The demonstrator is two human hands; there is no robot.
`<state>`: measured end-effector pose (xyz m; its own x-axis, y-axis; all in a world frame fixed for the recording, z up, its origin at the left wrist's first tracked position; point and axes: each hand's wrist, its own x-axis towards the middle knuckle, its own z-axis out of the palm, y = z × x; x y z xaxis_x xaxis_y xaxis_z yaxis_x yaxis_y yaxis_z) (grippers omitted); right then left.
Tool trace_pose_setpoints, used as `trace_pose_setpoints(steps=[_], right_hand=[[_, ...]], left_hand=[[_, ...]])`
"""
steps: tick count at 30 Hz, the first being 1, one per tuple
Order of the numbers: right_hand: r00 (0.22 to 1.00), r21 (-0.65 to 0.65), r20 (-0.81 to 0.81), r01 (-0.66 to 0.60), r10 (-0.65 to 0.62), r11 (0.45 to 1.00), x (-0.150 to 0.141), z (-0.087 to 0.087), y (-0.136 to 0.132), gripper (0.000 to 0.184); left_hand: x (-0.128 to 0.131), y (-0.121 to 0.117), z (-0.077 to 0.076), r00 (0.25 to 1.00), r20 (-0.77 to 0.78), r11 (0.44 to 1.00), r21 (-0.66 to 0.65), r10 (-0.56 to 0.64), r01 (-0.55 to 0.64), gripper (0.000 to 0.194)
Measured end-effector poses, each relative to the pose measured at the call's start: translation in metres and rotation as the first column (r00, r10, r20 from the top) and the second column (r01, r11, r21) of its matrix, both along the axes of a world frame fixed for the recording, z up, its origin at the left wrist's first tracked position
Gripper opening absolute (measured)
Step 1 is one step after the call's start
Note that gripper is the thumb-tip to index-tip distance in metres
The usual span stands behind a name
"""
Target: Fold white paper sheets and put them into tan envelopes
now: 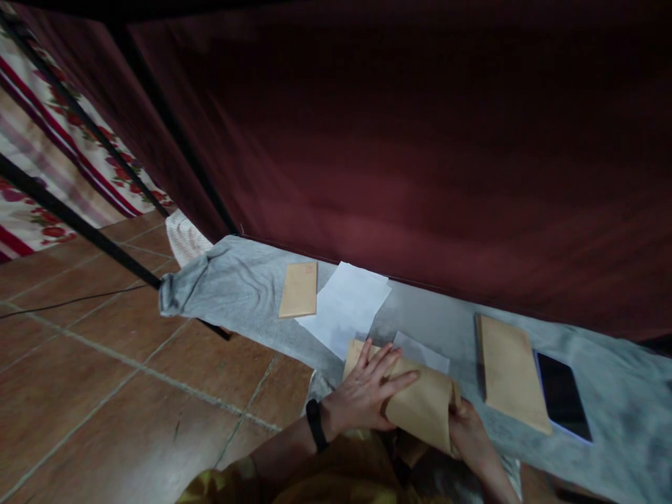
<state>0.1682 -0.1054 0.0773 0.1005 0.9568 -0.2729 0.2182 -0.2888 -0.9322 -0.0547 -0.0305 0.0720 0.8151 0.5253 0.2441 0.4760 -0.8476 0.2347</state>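
Brown and bowed, the envelope [428,399] lies under spread left fingers [387,361] — right fingers [462,414] grip its curled end.

Matt paper envelope [428,399] under the left fingers [402,383]; smooth paper sheets [346,304] beyond them, on creased cloth [239,276]; glossy device screen [564,393] to their right; faintly shiny tiles [141,455] to their left.

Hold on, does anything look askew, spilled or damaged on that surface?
No spill or clear damage shows. Beyond the held tan paper envelope, the white paper sheets lie askew, edges out of line, and the gray fabric cover is rumpled and bunched at its left end instead of flat.
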Motion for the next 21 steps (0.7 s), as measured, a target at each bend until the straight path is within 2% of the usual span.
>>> trace_pose_setpoints(steps=[4,8,11,14,16,18,21], right_hand=[[1.0,0.018,0.008,0.011,-0.011,1.0,0.007,-0.011,0.0,0.033],[0.993,0.111,0.093,0.062,-0.072,0.992,0.01,-0.021,0.002,0.035],[0.956,0.217,0.166,0.203,-0.241,0.955,0.016,-0.029,-0.001,0.042],[0.87,0.3,0.187,0.391,-0.456,0.87,0.026,-0.033,-0.009,0.047],[0.846,0.291,0.173,0.445,-0.504,0.847,0.03,-0.031,-0.016,0.045],[0.895,0.237,0.155,0.377,-0.418,0.895,0.029,-0.026,-0.022,0.041],[0.981,0.157,0.139,0.115,-0.137,0.981,0.017,-0.017,-0.028,0.028]], left_hand=[[0.001,0.002,0.001,1.0,0.024,0.999,-0.046,0.01,-0.008,0.101],[0.002,0.0,-0.004,0.999,0.007,0.996,-0.073,0.043,-0.042,0.104],[0.005,0.0,-0.009,0.997,-0.028,0.993,-0.088,0.074,-0.076,0.108],[0.008,0.003,-0.014,0.993,-0.058,0.988,-0.109,0.105,-0.11,0.114],[0.012,0.002,-0.017,0.992,-0.064,0.986,-0.118,0.112,-0.12,0.116],[0.015,0.0,-0.018,0.993,-0.055,0.985,-0.132,0.105,-0.112,0.117],[0.018,-0.007,-0.02,0.998,-0.034,0.988,-0.144,0.047,-0.051,0.112]])
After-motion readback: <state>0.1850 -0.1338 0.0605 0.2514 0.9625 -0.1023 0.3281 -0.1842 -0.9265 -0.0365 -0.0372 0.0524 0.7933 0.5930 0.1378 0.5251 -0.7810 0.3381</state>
